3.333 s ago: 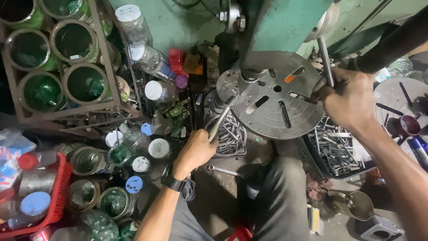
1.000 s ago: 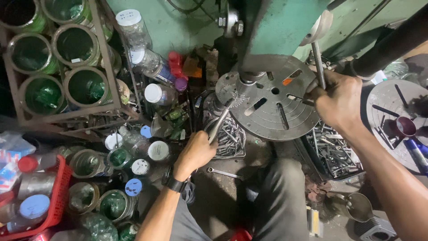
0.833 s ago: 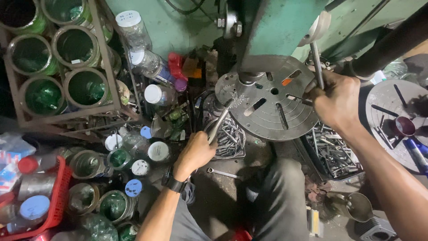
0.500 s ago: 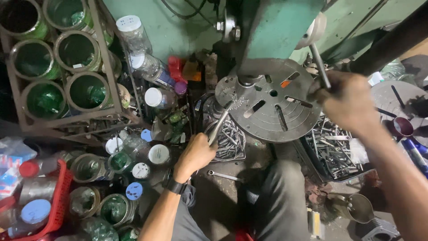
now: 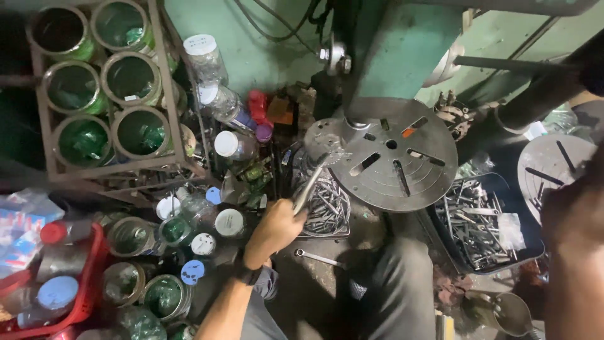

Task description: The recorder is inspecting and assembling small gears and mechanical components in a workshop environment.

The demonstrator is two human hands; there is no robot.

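Your left hand (image 5: 275, 225) is clenched around the wrench (image 5: 313, 179) at the table (image 5: 402, 157) clamp; if it slips, knuckles hit the bolts (image 5: 327, 204) (right hand (image 5: 576, 252) blurred, grip unclear).

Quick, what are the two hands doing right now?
Left hand: closed around a metal handle that reaches up to the round slotted table.
Right hand: only a blur at the picture's edge; cannot tell.
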